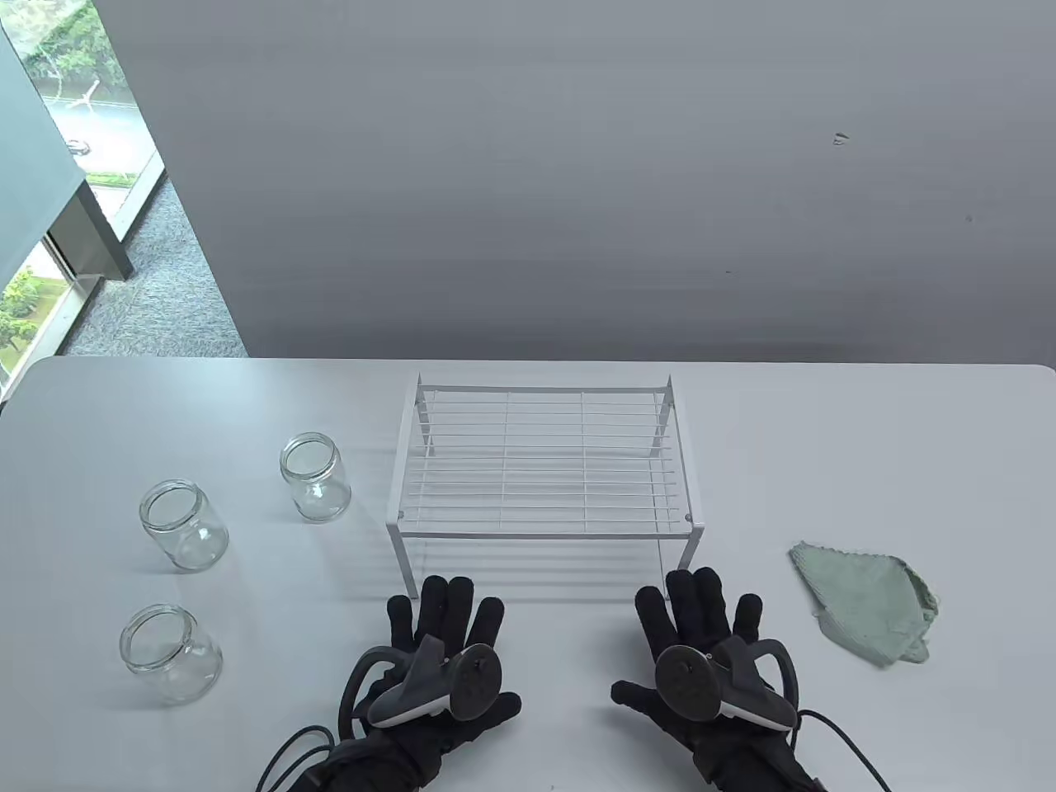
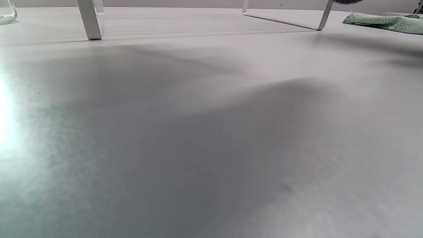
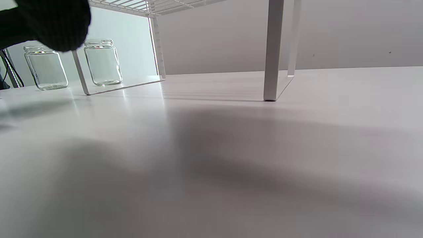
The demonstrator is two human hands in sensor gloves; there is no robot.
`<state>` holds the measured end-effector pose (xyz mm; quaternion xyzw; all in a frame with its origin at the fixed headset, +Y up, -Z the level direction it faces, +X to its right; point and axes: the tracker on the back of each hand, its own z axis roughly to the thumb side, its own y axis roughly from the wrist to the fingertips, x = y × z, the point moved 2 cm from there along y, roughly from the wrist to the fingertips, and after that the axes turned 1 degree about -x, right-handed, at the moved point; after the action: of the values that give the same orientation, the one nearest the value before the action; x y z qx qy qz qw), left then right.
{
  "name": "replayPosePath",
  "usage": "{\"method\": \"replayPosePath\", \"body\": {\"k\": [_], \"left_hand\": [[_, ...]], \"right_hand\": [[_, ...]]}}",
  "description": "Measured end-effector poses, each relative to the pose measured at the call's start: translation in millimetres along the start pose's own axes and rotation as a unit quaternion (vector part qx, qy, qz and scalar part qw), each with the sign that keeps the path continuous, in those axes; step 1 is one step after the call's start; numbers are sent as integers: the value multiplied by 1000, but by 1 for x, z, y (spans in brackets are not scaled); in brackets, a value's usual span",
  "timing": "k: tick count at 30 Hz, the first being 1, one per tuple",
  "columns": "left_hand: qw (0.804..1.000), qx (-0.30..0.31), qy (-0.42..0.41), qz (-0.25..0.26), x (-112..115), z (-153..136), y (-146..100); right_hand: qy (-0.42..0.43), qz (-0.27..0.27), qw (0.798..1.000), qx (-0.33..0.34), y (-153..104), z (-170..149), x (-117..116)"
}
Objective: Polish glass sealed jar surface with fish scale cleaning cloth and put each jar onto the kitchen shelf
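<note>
Table [image 1: 536, 742]: white, holding everything.
Jars [image 1: 183, 524]: 3, sitting left, unpolished.
Shelf [image 1: 540, 450]: standing empty.
Cloth [image 1: 866, 601]: lying right, untouched.
Hands: left hand [image 1: 437, 660] & right hand [image 1: 709, 652] resting flat, fingers relaxed, gripping nothing.
Progress: not started, by the look.

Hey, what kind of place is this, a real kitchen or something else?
Probably an office or lab set up for a kitchen chore, not a real kitchen: a bare white table against a plain grey wall, grey carpet by a large window, and only a wire shelf, empty jars and a cloth.
</note>
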<state>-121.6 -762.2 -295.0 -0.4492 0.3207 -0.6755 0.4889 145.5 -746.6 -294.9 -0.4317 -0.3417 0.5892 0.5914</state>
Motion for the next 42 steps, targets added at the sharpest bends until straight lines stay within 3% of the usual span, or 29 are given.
{"method": "replayPosePath", "body": {"k": [32, 42], "left_hand": [[1000, 14, -9, -5, 2, 2, 1], [1000, 14, -12, -2, 1, 2, 0]], "right_hand": [[20, 12, 1000, -1, 0, -2, -2], [61, 27, 995, -79, -7, -42, 10]]}}
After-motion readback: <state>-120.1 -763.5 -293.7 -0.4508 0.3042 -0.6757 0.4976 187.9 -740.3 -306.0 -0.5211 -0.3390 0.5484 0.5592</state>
